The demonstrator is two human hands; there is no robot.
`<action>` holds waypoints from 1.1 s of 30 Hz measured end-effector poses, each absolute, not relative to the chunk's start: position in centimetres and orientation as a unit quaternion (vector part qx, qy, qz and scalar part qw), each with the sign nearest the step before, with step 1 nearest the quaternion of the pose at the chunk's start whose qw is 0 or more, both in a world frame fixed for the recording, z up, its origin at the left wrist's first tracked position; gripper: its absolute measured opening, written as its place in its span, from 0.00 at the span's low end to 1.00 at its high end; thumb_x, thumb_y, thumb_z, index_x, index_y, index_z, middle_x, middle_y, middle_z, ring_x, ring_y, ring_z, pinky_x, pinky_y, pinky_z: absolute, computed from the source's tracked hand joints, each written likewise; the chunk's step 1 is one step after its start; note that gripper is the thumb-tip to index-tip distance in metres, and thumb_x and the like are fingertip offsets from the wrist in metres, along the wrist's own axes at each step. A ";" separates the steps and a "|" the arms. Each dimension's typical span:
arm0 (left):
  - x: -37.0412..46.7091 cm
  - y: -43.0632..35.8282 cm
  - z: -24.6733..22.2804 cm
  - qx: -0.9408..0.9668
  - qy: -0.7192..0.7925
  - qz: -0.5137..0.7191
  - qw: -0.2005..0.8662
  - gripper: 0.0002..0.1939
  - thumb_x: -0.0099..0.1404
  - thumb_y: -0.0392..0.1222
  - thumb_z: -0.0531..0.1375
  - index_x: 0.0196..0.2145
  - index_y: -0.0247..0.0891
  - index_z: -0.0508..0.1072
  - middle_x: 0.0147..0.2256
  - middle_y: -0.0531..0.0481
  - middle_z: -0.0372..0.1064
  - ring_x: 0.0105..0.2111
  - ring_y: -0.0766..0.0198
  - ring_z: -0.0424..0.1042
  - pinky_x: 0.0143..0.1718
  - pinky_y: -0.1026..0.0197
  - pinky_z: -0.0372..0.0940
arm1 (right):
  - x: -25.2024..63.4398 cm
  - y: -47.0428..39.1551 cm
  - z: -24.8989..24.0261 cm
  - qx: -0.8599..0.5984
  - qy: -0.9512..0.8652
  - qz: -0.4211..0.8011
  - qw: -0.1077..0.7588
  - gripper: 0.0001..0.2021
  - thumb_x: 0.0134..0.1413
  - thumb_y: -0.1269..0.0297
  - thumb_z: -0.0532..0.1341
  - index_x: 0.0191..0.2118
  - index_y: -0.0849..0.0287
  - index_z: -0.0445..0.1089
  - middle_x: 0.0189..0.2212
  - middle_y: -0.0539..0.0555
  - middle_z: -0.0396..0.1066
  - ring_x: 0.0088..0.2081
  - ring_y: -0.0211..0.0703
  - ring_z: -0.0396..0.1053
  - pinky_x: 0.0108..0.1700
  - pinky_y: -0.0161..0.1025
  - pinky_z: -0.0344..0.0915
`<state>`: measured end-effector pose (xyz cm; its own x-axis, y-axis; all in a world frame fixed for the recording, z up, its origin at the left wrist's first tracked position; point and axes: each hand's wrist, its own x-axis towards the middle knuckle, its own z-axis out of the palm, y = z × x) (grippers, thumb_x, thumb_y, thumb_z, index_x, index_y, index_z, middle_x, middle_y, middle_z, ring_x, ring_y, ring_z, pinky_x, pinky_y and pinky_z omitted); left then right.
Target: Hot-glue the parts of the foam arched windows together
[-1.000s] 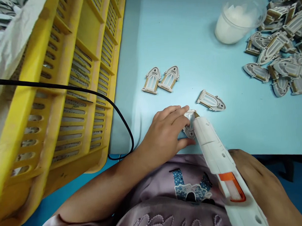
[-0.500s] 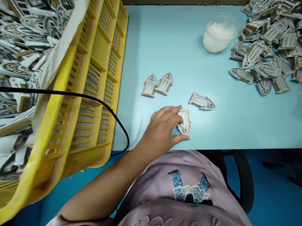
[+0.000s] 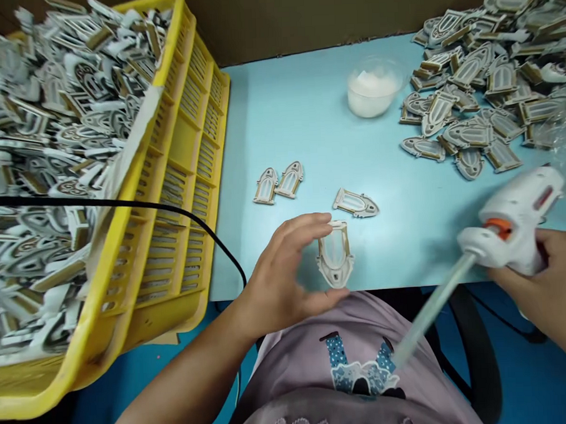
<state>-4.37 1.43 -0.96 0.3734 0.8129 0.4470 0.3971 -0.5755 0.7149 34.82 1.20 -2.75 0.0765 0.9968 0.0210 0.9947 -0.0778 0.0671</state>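
My left hand [image 3: 286,274] grips a small white arched window-shaped piece [image 3: 334,256] between fingers and thumb, near the table's front edge, its pointed end toward me. At the right, my right hand [image 3: 549,288] is wrapped round a white glue gun [image 3: 522,220] with an orange part; a long pale glue stick [image 3: 432,312] sticks out of it down to the left. A similar piece [image 3: 356,203] lies just beyond the held one. Two more, a left one [image 3: 265,186] and a right one [image 3: 290,179], lie side by side farther left.
A yellow crate [image 3: 181,147] heaped with white pieces stands at the left, with a black cable [image 3: 170,207] across it. A clear tub of white material [image 3: 371,92] is at the back. Many pieces [image 3: 471,129] are piled at the right, beside clear plastic [image 3: 565,124].
My right hand has come into view from the right with the glue gun. The piece in my left hand now appears raised off the table. The camera view has shifted.
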 end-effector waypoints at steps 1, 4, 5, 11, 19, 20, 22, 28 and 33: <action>-4.4 1.4 -0.6 0.794 0.364 0.418 0.248 0.47 0.55 0.43 0.75 0.66 0.41 0.58 0.61 0.34 0.65 0.61 0.47 0.66 0.59 0.43 0.65 | 34.2 1.7 -2.7 0.721 0.692 0.039 0.022 0.20 0.53 0.40 0.54 0.30 0.52 0.62 0.29 0.59 0.66 0.32 0.58 0.65 0.34 0.51 0.62; -4.4 1.3 0.1 0.811 0.322 0.433 0.225 0.55 0.54 0.45 0.76 0.71 0.40 0.50 0.61 0.33 0.66 0.59 0.48 0.68 0.59 0.45 0.66 | 32.5 3.1 -2.6 0.700 0.712 0.039 0.041 0.25 0.49 0.40 0.50 0.37 0.58 0.67 0.35 0.65 0.71 0.39 0.65 0.69 0.43 0.55 0.64; -4.4 1.2 0.2 0.814 0.317 0.433 0.223 0.58 0.55 0.46 0.76 0.73 0.40 0.48 0.61 0.33 0.66 0.59 0.48 0.68 0.58 0.46 0.66 | 32.1 3.5 -2.6 0.701 0.711 0.033 0.046 0.29 0.49 0.39 0.49 0.40 0.60 0.69 0.37 0.67 0.72 0.42 0.67 0.70 0.45 0.55 0.64; -4.6 0.7 -0.2 0.802 0.333 0.419 0.264 0.64 0.53 0.50 0.76 0.74 0.36 0.41 0.63 0.30 0.64 0.58 0.48 0.70 0.60 0.46 0.65 | 29.6 4.6 -2.2 0.694 0.717 0.047 0.050 0.34 0.54 0.34 0.42 0.37 0.61 0.70 0.32 0.65 0.70 0.38 0.63 0.70 0.42 0.52 0.62; -4.9 0.7 -0.6 0.787 0.352 0.433 0.264 0.64 0.52 0.55 0.76 0.74 0.41 0.43 0.62 0.33 0.66 0.57 0.48 0.70 0.61 0.47 0.63 | 28.3 3.6 -2.4 0.667 0.739 0.093 0.009 0.35 0.63 0.37 0.44 0.43 0.66 0.72 0.36 0.67 0.72 0.41 0.61 0.70 0.43 0.50 0.60; -4.9 0.7 -0.6 0.788 0.352 0.431 0.261 0.64 0.52 0.55 0.76 0.74 0.40 0.43 0.62 0.32 0.66 0.58 0.48 0.70 0.61 0.46 0.63 | 28.4 3.6 -2.5 0.667 0.739 0.096 0.012 0.34 0.63 0.38 0.45 0.43 0.67 0.72 0.36 0.67 0.72 0.41 0.61 0.70 0.43 0.50 0.60; -4.9 0.7 -0.6 0.792 0.348 0.431 0.254 0.64 0.52 0.54 0.76 0.74 0.39 0.43 0.62 0.32 0.66 0.58 0.48 0.70 0.61 0.46 0.64 | 28.4 3.7 -2.6 0.668 0.737 0.102 0.013 0.35 0.62 0.38 0.45 0.44 0.68 0.73 0.36 0.67 0.72 0.41 0.61 0.70 0.42 0.50 0.60; -4.9 0.7 -0.4 0.808 0.335 0.432 0.221 0.64 0.54 0.53 0.76 0.74 0.36 0.42 0.61 0.30 0.67 0.58 0.48 0.71 0.58 0.47 0.67 | 28.7 3.6 -2.7 0.653 0.747 0.121 -0.005 0.47 0.62 0.31 0.38 0.45 0.74 0.76 0.34 0.67 0.73 0.39 0.62 0.72 0.37 0.50 0.61; -4.7 0.8 0.5 0.831 0.330 0.416 0.164 0.60 0.57 0.53 0.74 0.74 0.37 0.42 0.59 0.31 0.70 0.57 0.50 0.71 0.55 0.48 0.70 | 28.7 3.2 -2.9 0.639 0.753 0.151 -0.043 0.55 0.60 0.27 0.32 0.46 0.77 0.76 0.37 0.69 0.75 0.41 0.65 0.73 0.40 0.51 0.63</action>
<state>-4.67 0.75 0.47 0.4363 0.6859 0.5824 0.4125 -0.7277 0.5480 28.68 3.20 -2.91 -0.1792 0.9494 0.2579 0.9755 0.1374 0.1721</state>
